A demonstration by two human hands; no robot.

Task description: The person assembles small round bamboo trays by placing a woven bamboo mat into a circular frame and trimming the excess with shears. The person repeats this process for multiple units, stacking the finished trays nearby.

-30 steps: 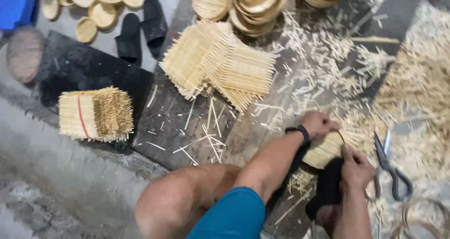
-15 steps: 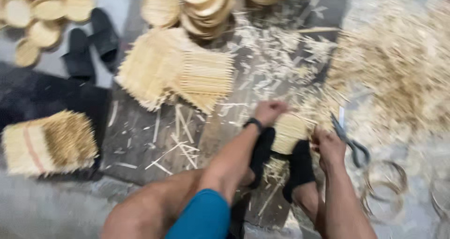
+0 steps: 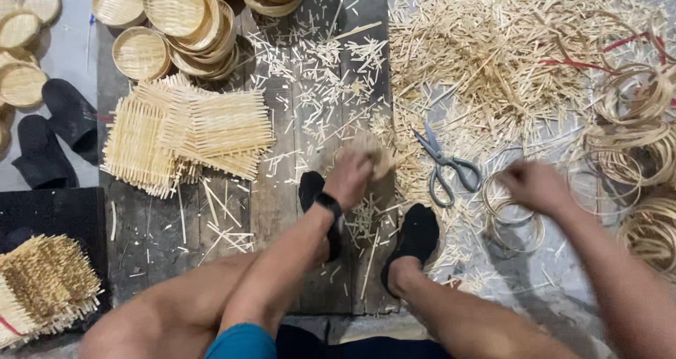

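My left hand, with a dark wristband, is closed on a small round woven bamboo mat held over the wooden boards. My right hand is out to the right, above a few thin bamboo hoops on the ground; it is blurred and I cannot tell if it grips one. Grey-handled scissors lie between the two hands. My feet in black socks rest on the boards below the left hand.
Stacks of square woven bamboo mats lie left of centre, round woven trays are piled behind them. A heap of bamboo offcuts fills the top right, more hoops sit at the right edge. Black slippers and a bundled mat stack are on the left.
The view has swung right. My right hand left the round mat and moved right to the hoops, past the scissors. My left hand still holds the mat.
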